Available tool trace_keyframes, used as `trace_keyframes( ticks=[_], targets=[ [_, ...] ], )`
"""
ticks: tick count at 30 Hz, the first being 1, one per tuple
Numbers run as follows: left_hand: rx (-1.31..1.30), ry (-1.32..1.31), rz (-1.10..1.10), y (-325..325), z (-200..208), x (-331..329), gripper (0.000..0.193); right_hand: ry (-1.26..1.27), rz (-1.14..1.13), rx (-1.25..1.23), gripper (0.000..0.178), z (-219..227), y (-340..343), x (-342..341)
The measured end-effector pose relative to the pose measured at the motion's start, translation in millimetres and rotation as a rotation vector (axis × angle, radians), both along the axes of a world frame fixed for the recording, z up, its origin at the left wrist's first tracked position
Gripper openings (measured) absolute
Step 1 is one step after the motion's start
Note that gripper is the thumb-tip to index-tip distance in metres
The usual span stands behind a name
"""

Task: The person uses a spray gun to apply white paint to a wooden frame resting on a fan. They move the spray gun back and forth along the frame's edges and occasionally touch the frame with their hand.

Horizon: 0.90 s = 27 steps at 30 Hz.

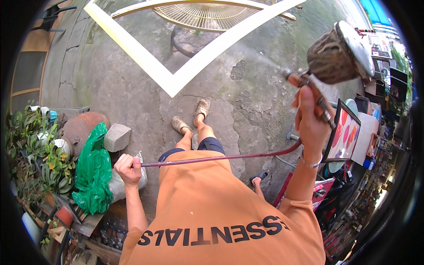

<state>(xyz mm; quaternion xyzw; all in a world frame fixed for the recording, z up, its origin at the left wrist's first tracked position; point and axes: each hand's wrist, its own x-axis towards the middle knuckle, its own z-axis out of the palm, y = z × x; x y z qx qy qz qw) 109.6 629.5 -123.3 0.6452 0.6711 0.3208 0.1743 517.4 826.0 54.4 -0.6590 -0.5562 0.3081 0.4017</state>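
My right hand [308,117] is closed round the grip of a spray gun [319,98], raised at the right. A paint-smeared cup [331,57] with a pale lid sits tilted on top of the gun. Faint mist shows left of its nozzle. From the gun a dark red hose [216,158] runs across my body, and my left hand [128,169] is wrapped around its other visible stretch. Ahead of the nozzle, apart from it, is a white frame [172,82] with one corner pointing toward me. What holds the frame up is hard to make out.
Behind the frame stand a slatted, gold-coloured round piece [207,17] and a dark chair-like thing [187,44]. Plants [42,154], a green plastic bag [92,172] and a concrete block [117,137] lie left. At right are a framed picture [342,134] and another person's sandalled foot [259,179].
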Motion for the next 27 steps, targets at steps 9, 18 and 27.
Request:
trace_keyframes(
  ticks=[9, 18, 27],
  targets=[
    [-0.007, -0.039, 0.021, 9, 17, 46, 0.053, -0.249, -0.126, 0.209, 0.027, -22, 92, 61],
    [-0.014, -0.048, 0.043, 15, 18, 24, 0.048, -0.137, -0.213, 0.155, 0.031, -14, 63, 44],
    [0.033, -0.008, 0.004, 20, 9, -59, 0.045, -0.059, 0.037, -0.091, 0.036, 0, -57, -26]
  ],
)
